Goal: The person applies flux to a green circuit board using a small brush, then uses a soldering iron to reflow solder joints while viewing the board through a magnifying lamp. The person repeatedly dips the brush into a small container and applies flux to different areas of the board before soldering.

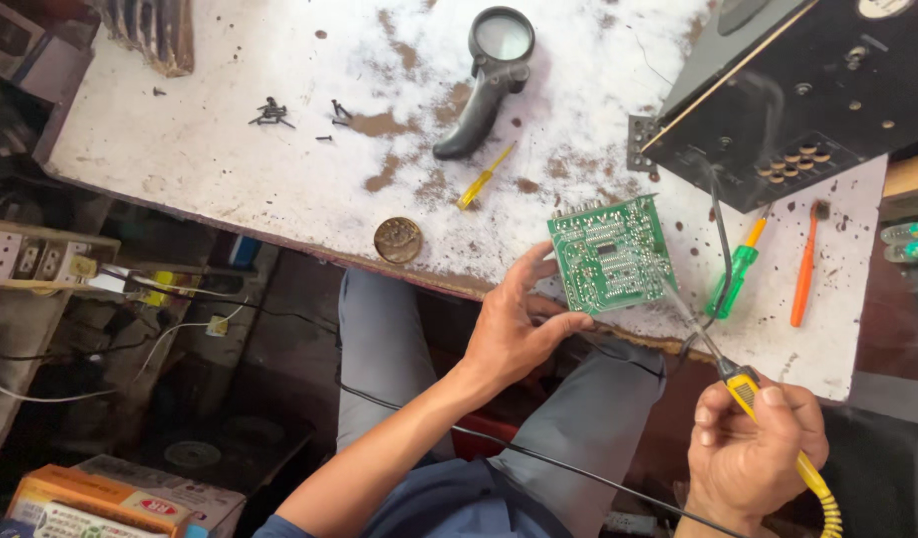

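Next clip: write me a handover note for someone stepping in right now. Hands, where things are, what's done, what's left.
Left hand: holds the green circuit board by its lower left edge, solder side up, tilted above the table edge.
Right hand: grip closed on the yellow-handled soldering iron, its tip at the board's lower right edge.
Nearby: magnifier, small yellow screwdriver, green screwdriver, orange tool, loose screws, black chassis.
Done: board is out of the chassis.
Left: the joint work; progress cannot be told.

circuit board (611,254): glossy green; soldering iron (753,396): yellow plastic, perhaps; table (230,149): worn, rough white paint
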